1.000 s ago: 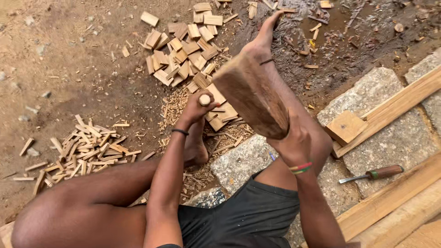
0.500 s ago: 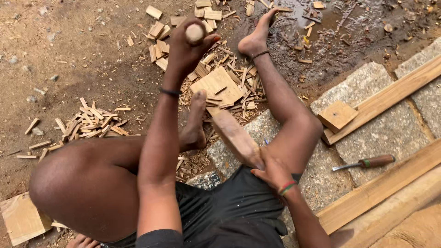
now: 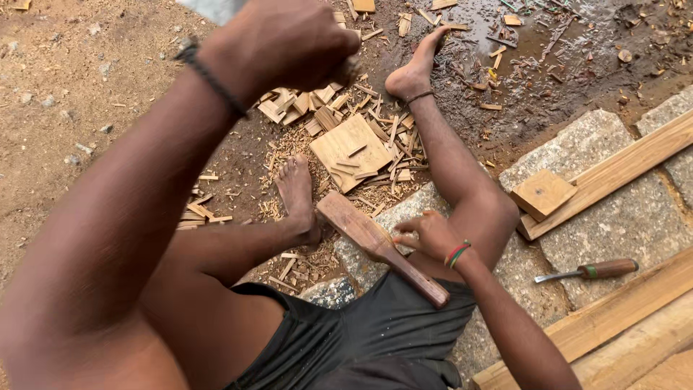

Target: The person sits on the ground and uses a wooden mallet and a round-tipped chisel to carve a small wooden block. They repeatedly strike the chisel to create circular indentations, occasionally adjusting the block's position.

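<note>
Under right hand (image 3: 426,235), wooden paddle (image 3: 379,245)

Chisel (image 3: 588,271) right of wooden piece (image 3: 382,248)

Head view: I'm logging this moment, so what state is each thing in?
Left hand: raised, fist shut on a tool handle, mostly out of frame.
Right hand: grip on the wooden piece, tilted on the stone slab.
Chisel: lying flat, untouched.
Square block: resting against a plank.
</note>
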